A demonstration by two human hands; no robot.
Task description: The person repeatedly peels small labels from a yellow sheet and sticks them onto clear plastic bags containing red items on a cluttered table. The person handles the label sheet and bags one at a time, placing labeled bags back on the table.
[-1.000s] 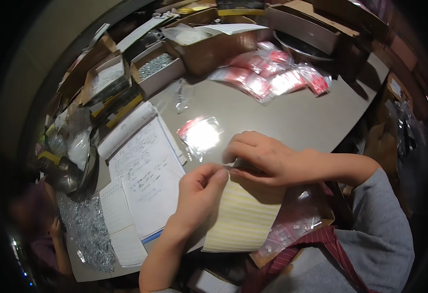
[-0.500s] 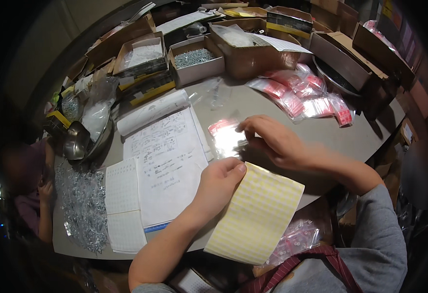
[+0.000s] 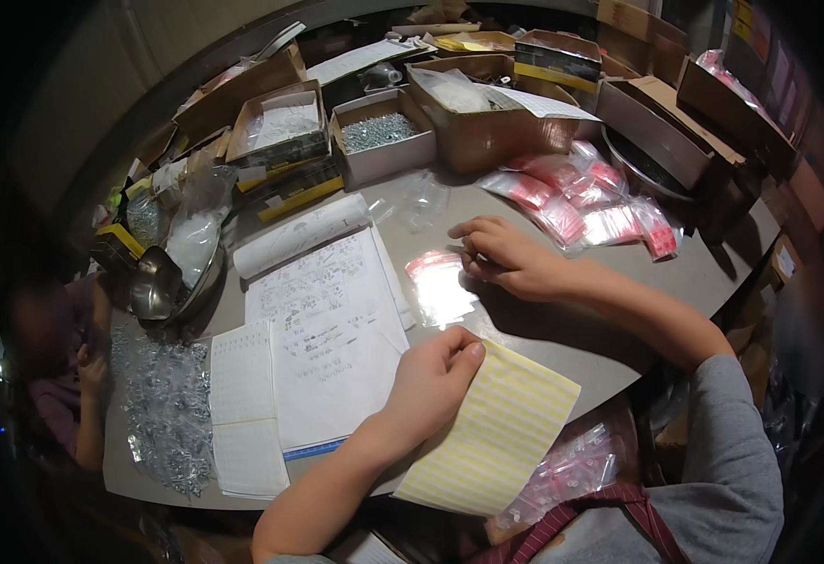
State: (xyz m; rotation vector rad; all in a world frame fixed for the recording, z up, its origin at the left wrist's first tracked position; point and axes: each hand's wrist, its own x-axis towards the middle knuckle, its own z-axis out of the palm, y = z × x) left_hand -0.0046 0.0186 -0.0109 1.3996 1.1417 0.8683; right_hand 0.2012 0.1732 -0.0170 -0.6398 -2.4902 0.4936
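My left hand [image 3: 434, 383] pinches the top edge of a sheet of yellow-and-white label stickers [image 3: 501, 432], thumb on top, and the sheet slopes down toward my lap. Above the table, my right hand [image 3: 511, 261] hovers just right of a small pile of clear zip bags [image 3: 442, 287] with red tops, which shine in the light. Its index finger is stretched out and the other fingers are bent. No object shows in that hand, though its palm side is hidden.
Written sheets on a clipboard [image 3: 327, 348] and an open notebook [image 3: 245, 404] lie to the left, beside bagged metal parts [image 3: 168, 414]. More red-topped bags [image 3: 586, 197] lie at right. A box of screws [image 3: 381, 136] stands behind. Another person's hand [image 3: 91, 368] is at far left.
My right hand has lifted off the zip bags and shifted slightly up, its index finger straightening. The left hand still holds the label sheet, now a little lower in view.
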